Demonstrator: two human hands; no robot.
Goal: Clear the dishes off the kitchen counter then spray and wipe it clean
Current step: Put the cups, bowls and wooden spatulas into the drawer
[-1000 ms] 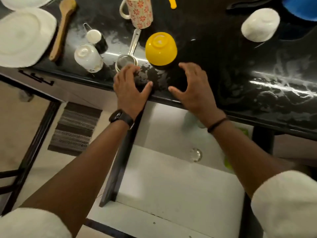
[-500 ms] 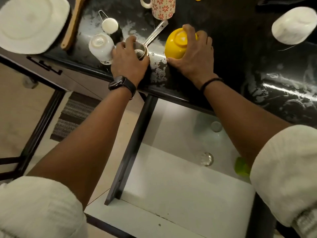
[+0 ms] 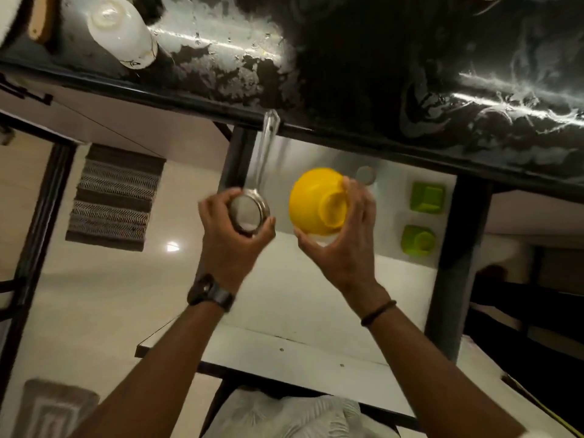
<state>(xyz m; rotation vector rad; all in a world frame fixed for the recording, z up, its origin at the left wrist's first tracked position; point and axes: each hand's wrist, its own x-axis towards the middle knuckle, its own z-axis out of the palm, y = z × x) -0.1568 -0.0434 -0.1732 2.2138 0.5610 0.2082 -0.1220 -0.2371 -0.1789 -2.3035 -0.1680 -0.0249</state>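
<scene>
Head view: looks down past the front edge of the counter at both hands, held over a white surface below it.
Left hand: fingers curled round the round mesh head of a steel strainer; its blurred handle points up to the counter edge.
Right hand: grips the yellow bowl, base toward the camera, opening hidden.
Counter: black, streaked with pale wet smears.
Cut off: white cup lying on its side at top left; wooden spoon at the frame edge.
Hard to make out: two green items right of the bowl, shapes unclear.
Writing: a dark mark near the cup's rim, too blurred to read.
</scene>
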